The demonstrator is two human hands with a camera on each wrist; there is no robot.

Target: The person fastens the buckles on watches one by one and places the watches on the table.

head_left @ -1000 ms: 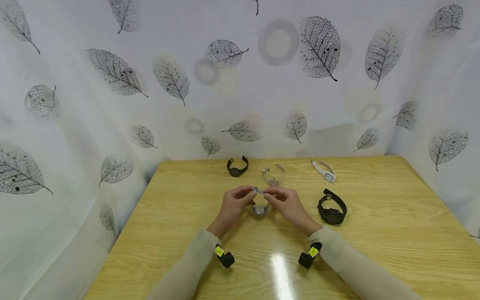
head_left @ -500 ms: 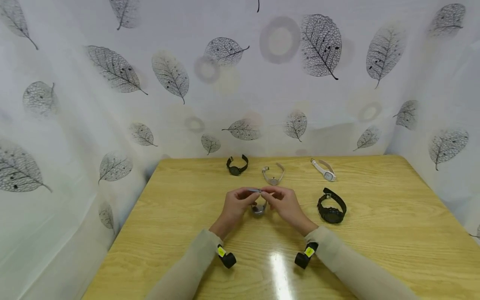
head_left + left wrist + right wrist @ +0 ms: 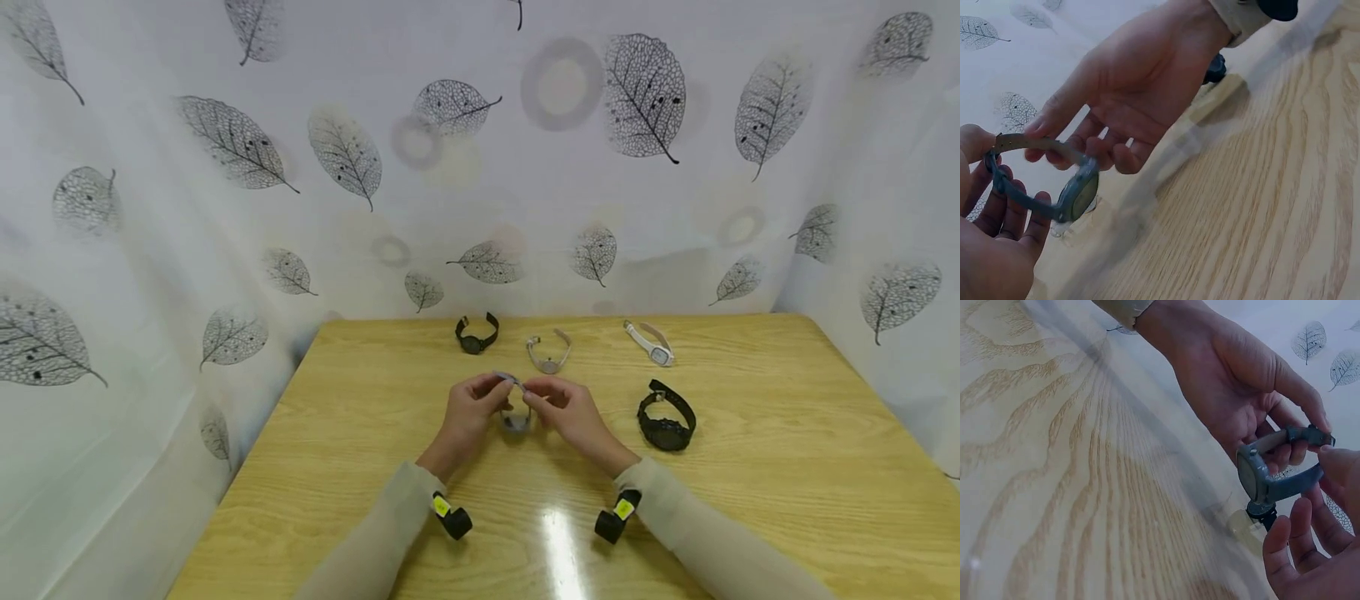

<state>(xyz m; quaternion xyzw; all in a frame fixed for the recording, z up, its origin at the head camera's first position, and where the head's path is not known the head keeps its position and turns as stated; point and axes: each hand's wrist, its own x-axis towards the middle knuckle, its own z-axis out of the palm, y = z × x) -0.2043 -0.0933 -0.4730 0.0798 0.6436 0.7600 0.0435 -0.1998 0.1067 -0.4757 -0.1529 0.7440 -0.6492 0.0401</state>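
A grey-blue wristwatch (image 3: 515,422) hangs between my two hands, its dial at the bottom and the strap curving up into a loop. My left hand (image 3: 469,412) pinches the strap by the buckle, with thumb and fingertips at the top of the loop. My right hand (image 3: 572,410) pinches the other strap piece. In the left wrist view the watch (image 3: 1080,195) shows its dial side-on, and a row of holes runs along the strap piece under the right thumb. From the right wrist view, the watch (image 3: 1252,476) has the buckle end between the left thumb and right fingertips.
Beyond the hands lie a black watch (image 3: 472,344), a pale slim-strapped watch (image 3: 549,365) and a white watch (image 3: 659,355). A chunky black watch (image 3: 666,434) lies right of my right hand. Behind the wooden table (image 3: 337,467) hangs a leaf-print curtain (image 3: 495,192).
My right fingertips came in against the left ones at the top of the strap, then drew slightly apart again. The strap now arches between them. The other watches stay put.
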